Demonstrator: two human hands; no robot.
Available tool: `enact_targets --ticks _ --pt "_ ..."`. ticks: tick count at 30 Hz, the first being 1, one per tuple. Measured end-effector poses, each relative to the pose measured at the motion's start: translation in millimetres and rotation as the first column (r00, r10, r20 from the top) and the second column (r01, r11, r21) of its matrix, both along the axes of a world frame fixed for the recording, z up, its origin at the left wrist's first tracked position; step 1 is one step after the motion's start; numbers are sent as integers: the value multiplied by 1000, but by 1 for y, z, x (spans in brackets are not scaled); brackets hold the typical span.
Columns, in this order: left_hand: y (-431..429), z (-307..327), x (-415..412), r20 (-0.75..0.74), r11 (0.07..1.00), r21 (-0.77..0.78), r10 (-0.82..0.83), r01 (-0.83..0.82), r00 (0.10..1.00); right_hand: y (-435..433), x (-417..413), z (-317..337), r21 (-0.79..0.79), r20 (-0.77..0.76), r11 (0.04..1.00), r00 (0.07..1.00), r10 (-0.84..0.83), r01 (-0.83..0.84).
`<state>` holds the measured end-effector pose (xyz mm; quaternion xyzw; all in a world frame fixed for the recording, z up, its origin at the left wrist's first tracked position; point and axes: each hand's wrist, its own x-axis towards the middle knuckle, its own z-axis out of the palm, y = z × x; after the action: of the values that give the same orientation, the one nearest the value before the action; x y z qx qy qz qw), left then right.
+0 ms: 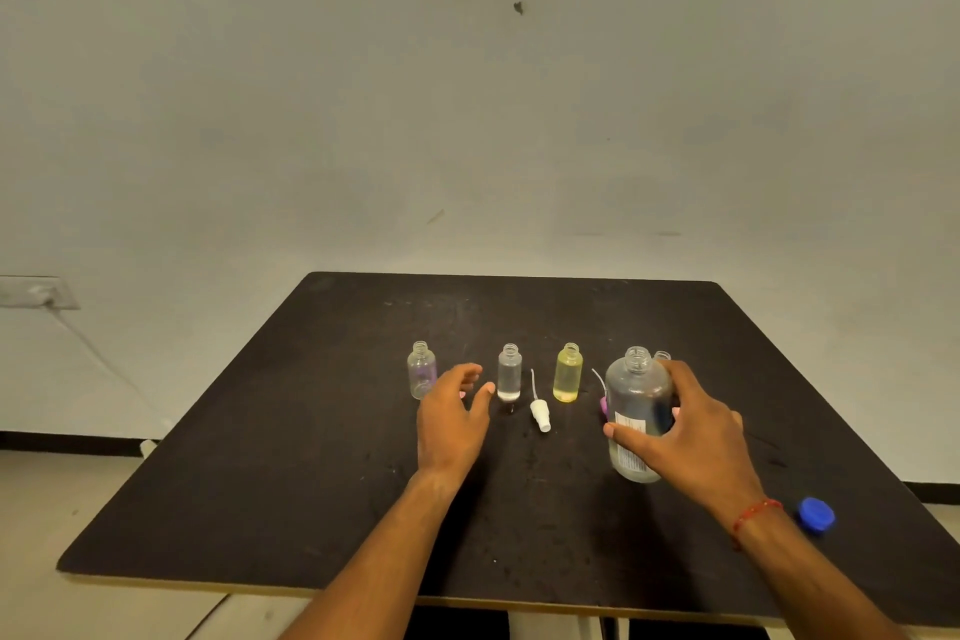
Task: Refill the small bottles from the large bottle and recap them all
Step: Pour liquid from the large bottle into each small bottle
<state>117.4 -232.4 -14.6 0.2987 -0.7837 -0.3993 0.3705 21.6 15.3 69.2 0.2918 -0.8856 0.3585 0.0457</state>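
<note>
My right hand (691, 437) grips the large clear bottle (635, 411), which stands uncapped and upright on the dark table (322, 483). Three small open bottles stand in a row to its left: a purplish one (422, 370), a clear one (509, 372) and a yellow one (568, 373). Only the neck of another small bottle (662, 356) peeks out behind the large one. My left hand (453, 421) hovers open between the purplish and clear bottles, fingers loosely spread, holding nothing. A white spray cap (540, 412) lies between the clear and yellow bottles. A pink cap (603, 404) is partly hidden beside the large bottle.
The large bottle's blue cap (816, 515) lies near the table's right edge, beside my right wrist. A pale wall rises just behind the table. The table's front edge runs below my forearms.
</note>
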Motion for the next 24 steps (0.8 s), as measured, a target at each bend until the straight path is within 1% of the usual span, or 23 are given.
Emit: enact_targets --ticks 3,7,11,13,16,19,21,24 --pt "-8 0 14 -74 999 6 48 -48 996 -5 4 0 -10 -21 1000 999 30 -30" --pt "-24 3 28 -176 984 96 166 -151 970 -12 8 1 -22 -31 998 998 61 -62" --pt "-41 6 32 -203 957 158 271 -242 941 -20 13 1 -38 -52 996 996 74 -76" --pt "-49 4 30 -152 953 167 278 -253 948 -24 14 0 -40 -57 996 995 79 -81" --pt "-57 1 25 -35 962 169 223 -214 974 -29 14 -2 -38 -61 995 994 92 -94" --pt "-64 -1 21 62 970 155 180 -187 982 -32 12 -4 -34 -62 993 992 113 -115" --pt "-67 -2 17 108 974 143 160 -175 981 -33 11 -6 -32 -62 993 992 113 -115" --pt "-70 -3 11 138 978 142 135 -155 981 -35 9 -9 -34 -64 992 991 120 -122"
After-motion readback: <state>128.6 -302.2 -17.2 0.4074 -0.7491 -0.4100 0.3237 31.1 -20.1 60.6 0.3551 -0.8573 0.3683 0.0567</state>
